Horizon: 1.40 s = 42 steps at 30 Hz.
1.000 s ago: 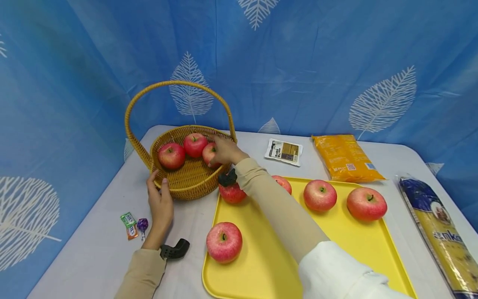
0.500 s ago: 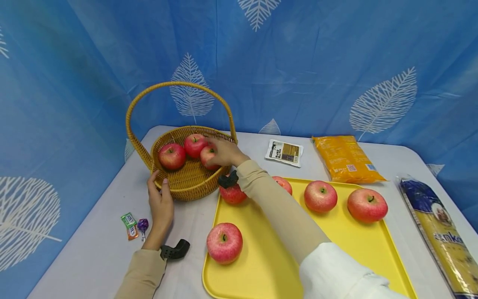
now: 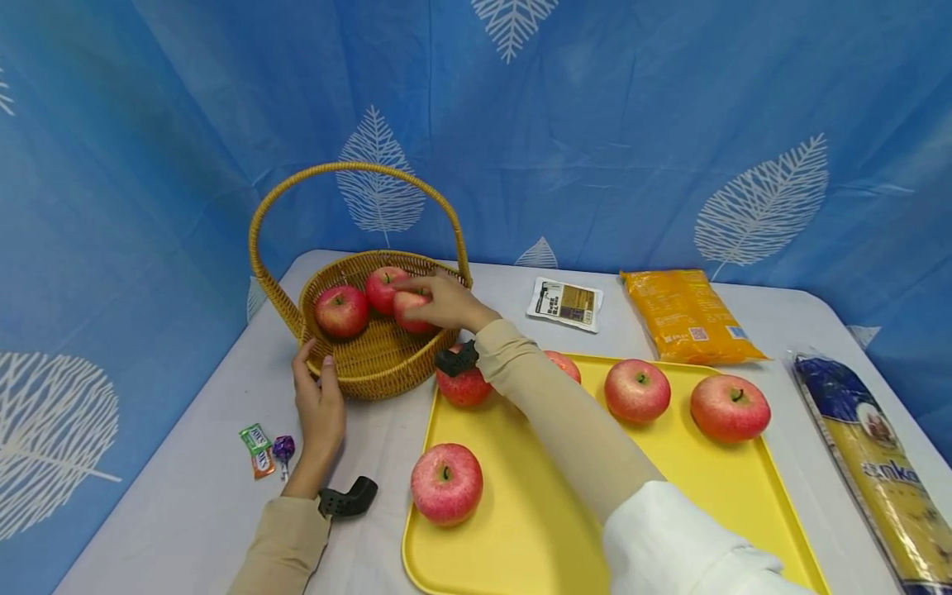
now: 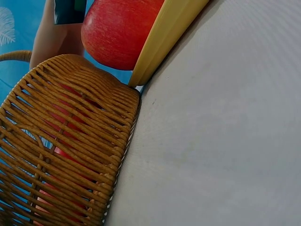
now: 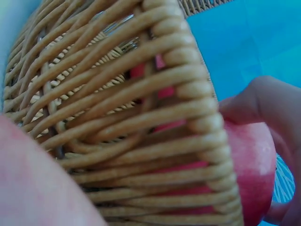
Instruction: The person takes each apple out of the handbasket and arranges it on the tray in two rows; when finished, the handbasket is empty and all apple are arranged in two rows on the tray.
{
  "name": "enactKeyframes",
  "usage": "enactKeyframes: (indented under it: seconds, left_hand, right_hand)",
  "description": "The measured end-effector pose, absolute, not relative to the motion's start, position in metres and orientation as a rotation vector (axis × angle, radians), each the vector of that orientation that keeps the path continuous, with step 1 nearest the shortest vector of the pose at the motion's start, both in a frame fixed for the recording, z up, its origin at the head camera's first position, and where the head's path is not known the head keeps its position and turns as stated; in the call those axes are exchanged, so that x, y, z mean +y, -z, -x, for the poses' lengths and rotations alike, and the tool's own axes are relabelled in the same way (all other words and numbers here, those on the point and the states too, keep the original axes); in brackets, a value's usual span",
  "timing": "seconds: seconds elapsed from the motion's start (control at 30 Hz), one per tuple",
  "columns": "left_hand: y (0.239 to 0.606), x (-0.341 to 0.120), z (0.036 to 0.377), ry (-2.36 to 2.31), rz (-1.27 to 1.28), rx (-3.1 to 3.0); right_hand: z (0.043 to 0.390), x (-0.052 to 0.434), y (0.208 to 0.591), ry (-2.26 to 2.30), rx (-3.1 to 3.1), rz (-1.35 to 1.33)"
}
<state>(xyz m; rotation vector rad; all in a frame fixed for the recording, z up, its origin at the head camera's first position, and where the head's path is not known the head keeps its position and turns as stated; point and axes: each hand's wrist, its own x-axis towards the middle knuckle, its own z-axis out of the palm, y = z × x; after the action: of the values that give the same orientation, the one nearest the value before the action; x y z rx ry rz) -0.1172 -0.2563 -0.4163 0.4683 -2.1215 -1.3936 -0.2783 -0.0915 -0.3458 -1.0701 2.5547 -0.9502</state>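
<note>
A brown wicker basket [image 3: 372, 355] with a tall hoop handle stands at the back left, two red apples [image 3: 342, 311] lying inside it. My right hand [image 3: 454, 303] reaches over its right rim and holds a third apple [image 3: 409, 307] inside, close against the rear apple [image 3: 385, 287]. In the right wrist view, the thumb and fingers curl round that apple [image 5: 254, 172] beyond the woven wall. My left hand [image 3: 320, 405] rests against the front left of the basket with extended fingers, thumb at the rim. The left wrist view shows the basket's wall [image 4: 70, 155] but no fingers.
A yellow tray [image 3: 513, 529] carries several apples [image 3: 446, 484], partly under my right forearm. Behind it lie a small white packet [image 3: 565, 303] and an orange bag [image 3: 692, 318]. A long blue-yellow bag [image 3: 878, 454] is at right; sweets [image 3: 258, 450] and a purple lollipop [image 3: 283, 449] at left.
My right hand has moved slightly left inside the basket, bringing its apple closer to the rear one. My left hand has stayed at the basket's front left.
</note>
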Motion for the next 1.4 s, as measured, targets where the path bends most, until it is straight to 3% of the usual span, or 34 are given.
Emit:
enactKeyframes:
  seconds: [0.7,1.4]
  left_hand:
    - [0.415,-0.255,0.119,1.38,-0.449,-2.088]
    - [0.417,-0.254,0.115,1.409,-0.466,-2.095]
  right_hand:
    - [0.267,-0.074,0.333,1.305,2.265,1.137]
    - [0.218,-0.039,0.325,1.334,2.281,1.22]
